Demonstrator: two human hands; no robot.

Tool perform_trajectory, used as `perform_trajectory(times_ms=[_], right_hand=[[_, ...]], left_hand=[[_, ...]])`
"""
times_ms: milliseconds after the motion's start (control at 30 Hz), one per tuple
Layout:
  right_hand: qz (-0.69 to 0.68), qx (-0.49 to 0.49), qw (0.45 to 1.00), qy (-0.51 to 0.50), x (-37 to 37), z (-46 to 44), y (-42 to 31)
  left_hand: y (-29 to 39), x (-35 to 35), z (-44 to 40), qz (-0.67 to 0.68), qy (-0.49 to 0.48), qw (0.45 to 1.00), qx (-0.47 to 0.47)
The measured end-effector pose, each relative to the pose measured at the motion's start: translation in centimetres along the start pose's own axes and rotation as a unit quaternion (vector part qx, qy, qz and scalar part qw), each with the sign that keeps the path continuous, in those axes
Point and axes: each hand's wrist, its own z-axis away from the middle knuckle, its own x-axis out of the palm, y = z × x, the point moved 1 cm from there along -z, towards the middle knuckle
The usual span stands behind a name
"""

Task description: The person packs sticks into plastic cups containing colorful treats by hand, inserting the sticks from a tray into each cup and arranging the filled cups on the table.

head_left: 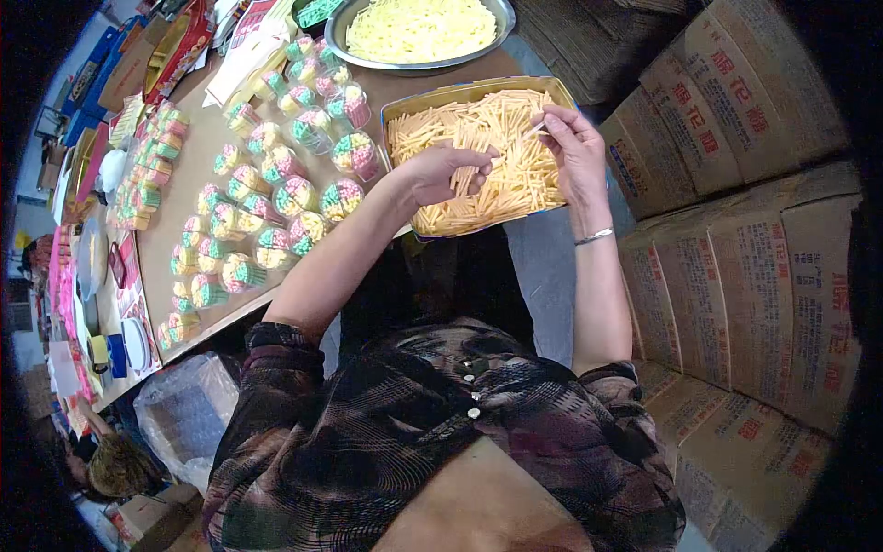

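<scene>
Both hands are over a shallow cardboard box (563, 95) full of short, thin pale-orange sticks (497, 198). My left hand (446, 175) is above the left part of the sticks, fingers curled with the index finger pointing right; whatever it may hold is hidden. At the box's right side, my right hand (575, 152) is raised with thumb and fingertips pinched together. A thin pale stick seems to show at those fingertips. Left of the box stand many small clear cups (357, 156) packed with pink, green and yellow stick-like pieces.
A metal basin (425, 64) of pale yellow sticks sits beyond the box. Stacked cartons (736, 276) line the right side. More filled cups (152, 166), papers (244, 55) and tape rolls (136, 342) lie on the table at left. Another person (120, 460) is at lower left.
</scene>
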Motion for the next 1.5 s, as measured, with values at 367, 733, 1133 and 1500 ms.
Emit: perform_trajectory(times_ms=[367, 733, 1133, 1500], right_hand=[[0.736, -0.353, 0.565, 0.123, -0.9, 0.2, -7.4], [0.509, -0.131, 0.795, -0.303, 5.8, 3.4, -2.6], [0.385, -0.132, 0.895, -0.183, 4.2, 2.5, 1.0], [0.367, -0.035, 0.918, -0.149, 3.6, 1.8, 2.9]], left_hand=[[0.1, -0.4, 0.2, 0.051, -0.026, 0.998, 0.029], [-0.1, 2.3, 0.9, -0.019, -0.011, 1.000, 0.009], [-1.1, 3.0, 0.2, -0.239, -0.043, 0.959, 0.148], [-0.7, 2.6, -1.3, -0.479, 0.113, 0.841, 0.227]])
